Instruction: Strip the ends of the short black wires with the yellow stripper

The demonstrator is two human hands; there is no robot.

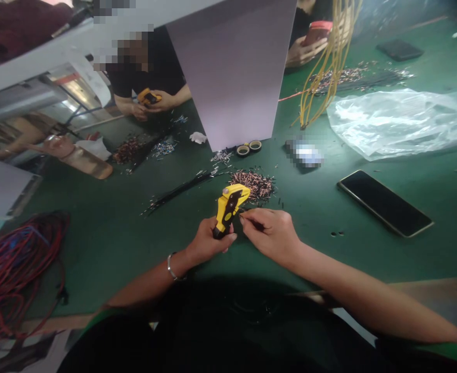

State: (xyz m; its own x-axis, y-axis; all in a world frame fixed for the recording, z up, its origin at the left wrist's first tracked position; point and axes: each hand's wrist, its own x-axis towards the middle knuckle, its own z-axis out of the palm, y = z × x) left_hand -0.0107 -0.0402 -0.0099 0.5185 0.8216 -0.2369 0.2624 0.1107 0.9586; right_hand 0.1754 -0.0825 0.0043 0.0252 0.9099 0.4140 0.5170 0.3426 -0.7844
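Observation:
My left hand is wrapped around the handles of a yellow and black wire stripper, whose head points up and to the right. Just right of the tool, my right hand pinches a thin black wire, mostly hidden by the fingers. The fingertips are close to the stripper's jaws. Beyond the tool's head lies a pile of short copper-and-black wire pieces. To the left, a bundle of long black wires with bare ends rests on the green table.
A phone and a clear plastic bag lie to the right. Tape rolls sit below an upright white panel. Yellow wires hang at the back. Red cables are heaped left. Co-workers' hands hold tools across the table.

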